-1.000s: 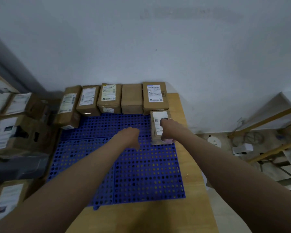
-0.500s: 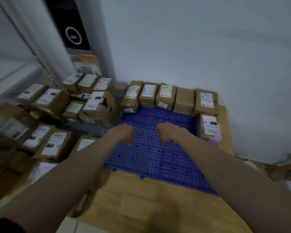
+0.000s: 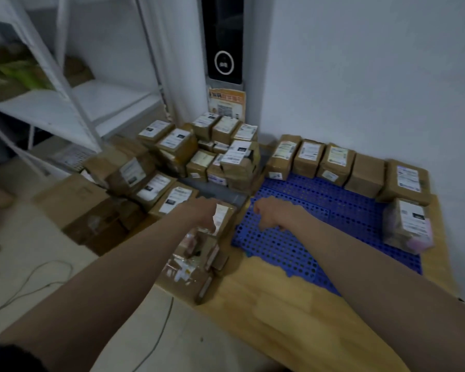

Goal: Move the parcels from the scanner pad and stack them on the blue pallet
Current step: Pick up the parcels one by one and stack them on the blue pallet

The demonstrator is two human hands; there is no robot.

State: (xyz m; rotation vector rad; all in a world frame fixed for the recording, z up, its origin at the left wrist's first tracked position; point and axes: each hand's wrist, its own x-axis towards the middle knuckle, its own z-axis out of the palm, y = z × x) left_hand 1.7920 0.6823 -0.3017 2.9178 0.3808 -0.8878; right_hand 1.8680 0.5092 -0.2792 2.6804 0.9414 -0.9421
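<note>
Both arms are swinging leftward off the blue pallet [image 3: 320, 210], the left hand [image 3: 203, 214] now hanging loosely curled over a labelled parcel [image 3: 223, 218] in the pile, the right hand [image 3: 273, 213] curled, holding nothing, above the pallet's edge.

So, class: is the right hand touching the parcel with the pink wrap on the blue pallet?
Apart. The head view shows bare blue pallet between the right hand and that parcel.
</note>
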